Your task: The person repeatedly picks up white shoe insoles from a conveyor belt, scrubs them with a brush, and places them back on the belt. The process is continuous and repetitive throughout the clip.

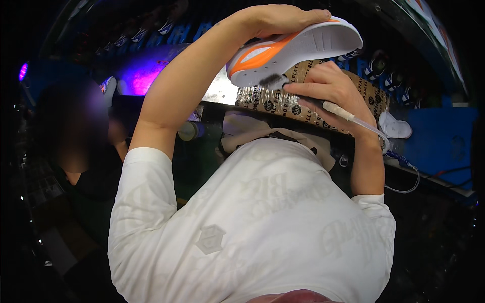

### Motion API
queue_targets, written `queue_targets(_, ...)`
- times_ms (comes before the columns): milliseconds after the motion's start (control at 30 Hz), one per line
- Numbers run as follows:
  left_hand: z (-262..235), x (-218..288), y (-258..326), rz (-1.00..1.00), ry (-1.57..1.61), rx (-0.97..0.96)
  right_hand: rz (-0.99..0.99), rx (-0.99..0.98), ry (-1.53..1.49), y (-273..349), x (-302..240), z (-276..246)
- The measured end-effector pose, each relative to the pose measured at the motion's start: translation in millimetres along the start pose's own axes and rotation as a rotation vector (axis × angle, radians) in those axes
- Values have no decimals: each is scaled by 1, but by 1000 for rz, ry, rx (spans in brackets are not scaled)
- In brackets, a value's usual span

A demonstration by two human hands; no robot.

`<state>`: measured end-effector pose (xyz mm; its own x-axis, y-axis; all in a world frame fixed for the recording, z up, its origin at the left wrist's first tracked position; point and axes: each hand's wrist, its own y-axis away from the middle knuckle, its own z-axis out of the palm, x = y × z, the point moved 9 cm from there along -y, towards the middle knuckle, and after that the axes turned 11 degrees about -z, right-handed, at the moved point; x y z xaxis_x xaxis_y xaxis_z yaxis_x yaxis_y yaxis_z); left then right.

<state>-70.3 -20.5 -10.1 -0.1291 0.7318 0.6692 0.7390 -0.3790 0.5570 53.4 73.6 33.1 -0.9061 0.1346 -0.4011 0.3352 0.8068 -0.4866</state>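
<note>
A white shoe sole (328, 43) with orange sidewalls is held up and tilted beyond the work surface. My left hand (283, 21) grips it along its upper edge, thumb stretched toward the far end. My right hand (331, 86) is closed around a brush (275, 81) with dark bristles. A clear tube (371, 127) runs from the brush handle back over the wrist. The bristles are close to the sole's lower near end; whether they touch it I cannot tell.
Beneath my hands lies a brown, printed, plastic-wrapped cardboard piece (273, 102). Another white sole (395, 125) rests at the right beside a blue surface (439, 146). Several shoes (376, 65) stand in a row behind. Purple light (144, 78) glows at left, near another person (76, 126).
</note>
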Motion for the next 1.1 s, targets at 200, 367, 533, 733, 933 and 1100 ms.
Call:
queue_targets(200,-3,-23,13,-74,-79,-29,111,123,50,14,19,-5)
queue_targets(367,-7,-44,31,-77,-60,18,67,93,-62,14,14,7)
queue_targets(533,12,-85,15,0,414,-97,24,23,44,15,12,18)
queue_targets(733,2,-115,10,59,444,-31,118,107,26,20,24,14)
queue_targets(933,-14,-136,30,129,790,164,133,166,-218,29,28,19)
queue_targets(1100,-12,-219,59,534,1736,197,444,485,-411,72,73,28)
